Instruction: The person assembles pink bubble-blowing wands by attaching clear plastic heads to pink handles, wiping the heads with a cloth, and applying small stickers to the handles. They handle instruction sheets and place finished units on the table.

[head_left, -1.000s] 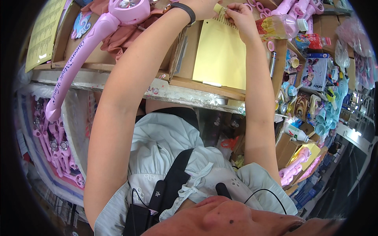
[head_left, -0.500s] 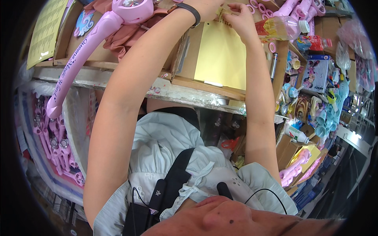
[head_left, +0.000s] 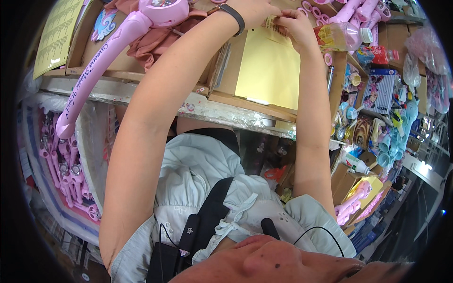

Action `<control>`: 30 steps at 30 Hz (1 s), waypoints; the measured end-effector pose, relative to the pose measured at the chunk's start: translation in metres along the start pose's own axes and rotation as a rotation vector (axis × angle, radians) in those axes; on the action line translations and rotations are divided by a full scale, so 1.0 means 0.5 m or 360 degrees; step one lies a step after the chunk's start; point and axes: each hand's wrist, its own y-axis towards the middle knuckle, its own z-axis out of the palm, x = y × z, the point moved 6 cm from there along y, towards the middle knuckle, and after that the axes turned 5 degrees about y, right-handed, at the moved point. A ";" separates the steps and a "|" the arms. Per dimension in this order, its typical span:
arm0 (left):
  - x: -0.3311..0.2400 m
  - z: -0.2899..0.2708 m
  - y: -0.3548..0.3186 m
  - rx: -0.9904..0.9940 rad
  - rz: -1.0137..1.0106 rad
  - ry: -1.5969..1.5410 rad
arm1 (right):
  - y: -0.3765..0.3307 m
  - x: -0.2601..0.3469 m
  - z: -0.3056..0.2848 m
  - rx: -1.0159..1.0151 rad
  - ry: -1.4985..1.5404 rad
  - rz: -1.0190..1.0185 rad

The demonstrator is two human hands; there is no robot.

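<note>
Sheet (head_left: 271, 70) is smooth, flat yellow stuff, lying in a shallow cardboard tray (head_left: 278, 112) on the tabletop (head_left: 226, 113), small printed strip (head_left: 271, 22) at its far end. Left hand (head_left: 257, 13) and right hand (head_left: 298, 29) are nearly together around that strip, fingers bent, but can't tell if either's really clamped on it. Both arms reach way forward, left one slanting inward. Glossy pink wand (head_left: 92, 75) and crumpled rusty cloth (head_left: 151, 52) off left, see-through bottle (head_left: 347, 37) just right.
</note>
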 end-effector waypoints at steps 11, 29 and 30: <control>-0.006 0.001 -0.001 0.0040 0.0011 0.0119 | -0.038 0.032 -0.002 -0.0091 -0.0198 0.0056; -0.001 -0.008 0.000 0.0211 -0.0011 -0.0017 | -0.035 0.015 0.018 -0.0059 -0.0552 0.0196; -0.002 -0.011 0.000 0.0190 -0.0006 -0.0030 | -0.036 0.018 0.021 -0.0033 -0.0496 0.0200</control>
